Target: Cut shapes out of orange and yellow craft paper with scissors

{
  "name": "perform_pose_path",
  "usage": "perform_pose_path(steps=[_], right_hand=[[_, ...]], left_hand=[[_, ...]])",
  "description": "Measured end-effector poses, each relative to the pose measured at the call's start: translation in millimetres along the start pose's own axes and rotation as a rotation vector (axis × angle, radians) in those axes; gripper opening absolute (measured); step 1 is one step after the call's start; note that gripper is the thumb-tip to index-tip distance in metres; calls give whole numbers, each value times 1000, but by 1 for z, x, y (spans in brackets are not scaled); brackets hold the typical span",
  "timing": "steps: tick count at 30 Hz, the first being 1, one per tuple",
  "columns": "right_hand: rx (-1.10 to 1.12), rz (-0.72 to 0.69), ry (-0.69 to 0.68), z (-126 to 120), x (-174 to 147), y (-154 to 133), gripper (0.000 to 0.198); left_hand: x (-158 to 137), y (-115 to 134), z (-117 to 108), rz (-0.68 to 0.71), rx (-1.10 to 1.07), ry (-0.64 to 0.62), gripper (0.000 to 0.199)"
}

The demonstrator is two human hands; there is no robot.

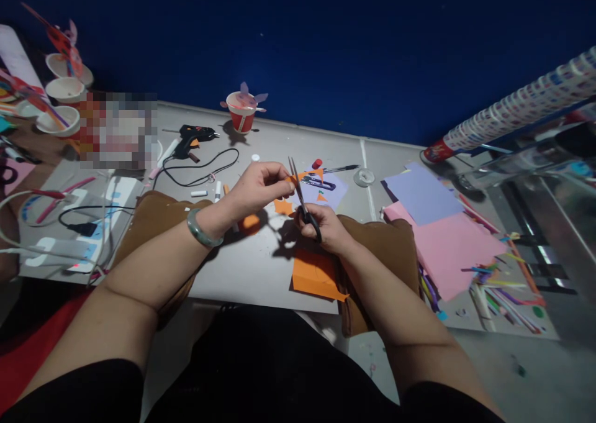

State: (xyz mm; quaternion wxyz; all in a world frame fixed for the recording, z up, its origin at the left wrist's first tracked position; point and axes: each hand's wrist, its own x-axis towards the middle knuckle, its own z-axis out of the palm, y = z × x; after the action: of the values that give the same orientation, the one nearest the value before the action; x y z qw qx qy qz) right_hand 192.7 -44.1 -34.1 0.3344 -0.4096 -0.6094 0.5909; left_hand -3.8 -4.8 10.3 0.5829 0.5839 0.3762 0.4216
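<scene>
My left hand, with a bangle on its wrist, pinches a small piece of orange paper over the table. In my right hand is a pair of black-handled scissors, its blades pointing up and away beside the orange paper. Whether the blades touch the paper I cannot tell. Below them lies an orange paper cutout with a jagged edge. Close to my right forearm rests a larger folded orange sheet. Thread snips and a purple sheet lie just beyond the hands.
A black glue gun with a looping cable lies at the back left. Near the wall stands a decorated paper cup. Tape sits right of the pen. Pink paper covers the right side; a power strip is at left.
</scene>
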Motion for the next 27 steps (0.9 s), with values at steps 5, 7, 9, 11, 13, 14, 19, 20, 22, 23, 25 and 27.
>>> perform_pose_path(steps=[5, 7, 9, 11, 13, 14, 19, 20, 22, 23, 25, 27], right_hand=[[-11, -10, 4, -2, 0, 2, 62], [-13, -9, 8, -3, -1, 4, 61], [-6, -11, 12, -3, -1, 5, 60], [3, -14, 13, -3, -1, 6, 59], [7, -18, 13, -3, -1, 6, 58], [8, -20, 14, -3, -1, 6, 58], [3, -5, 24, -3, -1, 5, 59], [-1, -1, 25, -3, 0, 5, 59], [-6, 7, 24, -3, 0, 4, 60], [-5, 10, 23, -3, 0, 4, 60], [-3, 17, 25, -2, 0, 4, 61], [2, 22, 30, -2, 0, 3, 61]], left_hand=[[0, 1, 0, 7, -15, 4, 11], [-1, 1, 0, 6, -18, 8, 10], [-1, 1, 0, 5, -21, 16, 10], [-1, 1, 0, 5, -26, 23, 11], [-1, 1, 0, 7, -32, 29, 11], [-1, 1, 0, 9, -35, 30, 11], [-1, 2, 0, 9, -34, 35, 12], [0, 2, 0, 6, -33, 36, 12], [0, 3, 0, 3, -30, 38, 13], [0, 3, -1, 3, -29, 39, 13], [0, 3, -1, 4, -27, 39, 14], [0, 2, -1, 10, -27, 39, 14]])
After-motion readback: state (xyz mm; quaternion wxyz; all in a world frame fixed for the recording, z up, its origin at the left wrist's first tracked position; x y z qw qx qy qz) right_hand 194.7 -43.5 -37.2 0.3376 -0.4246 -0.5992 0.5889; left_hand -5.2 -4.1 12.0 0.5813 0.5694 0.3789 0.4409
